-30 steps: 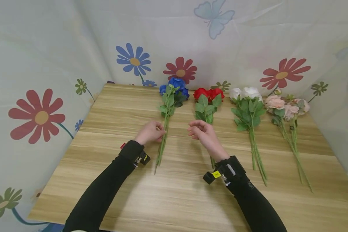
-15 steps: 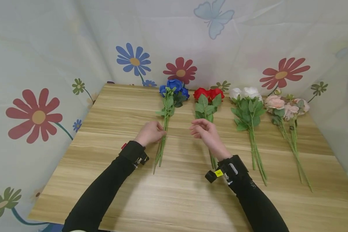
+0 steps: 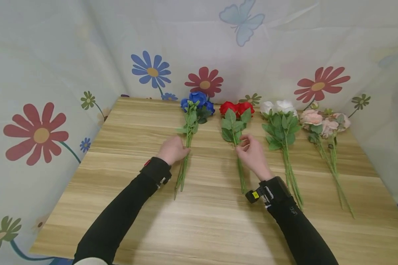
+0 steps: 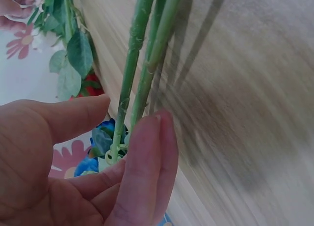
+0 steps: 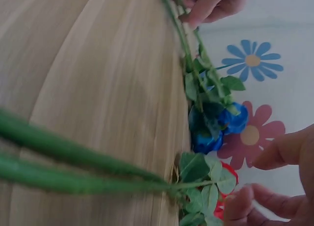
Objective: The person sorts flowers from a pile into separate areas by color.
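Note:
In the head view, blue roses point(image 3: 198, 98) lie left of centre, heads toward the back wall. My left hand point(image 3: 173, 149) is at their green stems point(image 3: 185, 167). Up close in the left wrist view, those stems pass between the thumb and bent fingers point(image 4: 140, 167), with a gap showing beside the thumb tip. Red roses point(image 3: 237, 109) lie to the right, and my right hand point(image 3: 253, 156) is at their stems point(image 3: 240, 173). The right wrist view has its thumb and fingers point(image 5: 274, 199) apart near the leafy red rose stem.
White roses point(image 3: 280, 107) and pale pink flowers point(image 3: 321, 121) lie farther right on the wooden table point(image 3: 199, 232). A floral-printed cloth point(image 3: 268, 62) hangs behind the table's back edge and along its sides.
My right hand has moved right, to the red rose stems. The left hand stays at the blue rose stems, whose blooms and leaves shifted slightly. The head view has shifted a little.

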`<state>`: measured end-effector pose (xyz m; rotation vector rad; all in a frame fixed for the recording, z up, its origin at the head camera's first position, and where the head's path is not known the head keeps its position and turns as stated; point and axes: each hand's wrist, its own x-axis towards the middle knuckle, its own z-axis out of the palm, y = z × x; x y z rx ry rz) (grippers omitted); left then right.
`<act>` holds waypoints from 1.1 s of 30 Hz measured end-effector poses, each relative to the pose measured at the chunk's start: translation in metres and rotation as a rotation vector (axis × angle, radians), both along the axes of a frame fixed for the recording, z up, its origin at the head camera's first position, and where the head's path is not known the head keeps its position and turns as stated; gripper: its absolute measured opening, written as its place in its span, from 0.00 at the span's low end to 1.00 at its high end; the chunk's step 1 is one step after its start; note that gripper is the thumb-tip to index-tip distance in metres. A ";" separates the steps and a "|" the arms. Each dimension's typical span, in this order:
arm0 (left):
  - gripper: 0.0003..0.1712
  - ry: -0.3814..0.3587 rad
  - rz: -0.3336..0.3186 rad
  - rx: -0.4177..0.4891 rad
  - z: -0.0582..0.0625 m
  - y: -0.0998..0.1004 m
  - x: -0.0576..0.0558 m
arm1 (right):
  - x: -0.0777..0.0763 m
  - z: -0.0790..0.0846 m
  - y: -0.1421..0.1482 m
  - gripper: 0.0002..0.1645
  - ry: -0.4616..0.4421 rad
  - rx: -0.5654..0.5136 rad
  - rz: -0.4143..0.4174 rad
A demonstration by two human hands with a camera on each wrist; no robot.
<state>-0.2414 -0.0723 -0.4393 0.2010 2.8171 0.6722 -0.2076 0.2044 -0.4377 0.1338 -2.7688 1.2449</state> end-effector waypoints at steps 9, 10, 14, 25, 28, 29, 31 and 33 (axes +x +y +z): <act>0.31 -0.016 0.013 -0.055 -0.004 0.007 -0.002 | -0.002 -0.011 0.007 0.37 -0.201 0.291 0.034; 0.30 -0.017 0.013 -0.057 -0.005 0.008 -0.002 | -0.002 -0.012 0.007 0.37 -0.222 0.297 0.044; 0.29 -0.007 0.002 -0.070 -0.006 0.010 -0.003 | -0.003 -0.016 0.005 0.31 -0.233 0.309 0.064; 0.28 -0.014 0.003 -0.041 -0.005 0.009 -0.002 | -0.005 -0.020 -0.004 0.26 -0.171 0.344 0.092; 0.27 -0.022 0.015 -0.029 -0.004 0.006 0.000 | -0.004 -0.020 -0.007 0.25 -0.163 0.348 0.098; 0.27 -0.024 0.017 -0.027 -0.003 0.005 0.001 | -0.004 -0.020 -0.008 0.25 -0.159 0.350 0.102; 0.26 -0.017 0.020 -0.029 -0.004 0.002 0.002 | -0.004 -0.020 -0.011 0.24 -0.163 0.341 0.107; 0.25 -0.015 0.023 -0.029 -0.004 -0.002 0.003 | -0.005 -0.020 -0.013 0.24 -0.166 0.328 0.114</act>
